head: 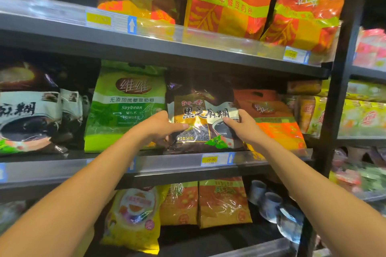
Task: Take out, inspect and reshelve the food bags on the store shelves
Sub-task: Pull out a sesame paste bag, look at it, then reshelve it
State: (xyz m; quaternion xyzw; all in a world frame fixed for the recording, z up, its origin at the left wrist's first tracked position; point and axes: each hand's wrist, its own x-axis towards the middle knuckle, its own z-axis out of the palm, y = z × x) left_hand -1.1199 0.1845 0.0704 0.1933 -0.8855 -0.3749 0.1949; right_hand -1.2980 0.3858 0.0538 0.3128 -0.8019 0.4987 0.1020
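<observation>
Dark food bag [205, 120], glossy, with a pale band of black characters across the front, a gold panel showing black seeds, and a green leaf sprig at the lower right. It stands upright on the middle shelf [167, 165], between a green bag [125, 108] and an orange bag [275, 119].

Left hand [160, 126] grips the bag's left edge, thumb laid across the front. Right hand [243, 124] grips the right edge, thumb on the front, fingers behind. Bag sits between the two hands, bottom apparently resting on the shelf; glare makes contact uncertain. Price tag [211, 159] directly below.
</observation>
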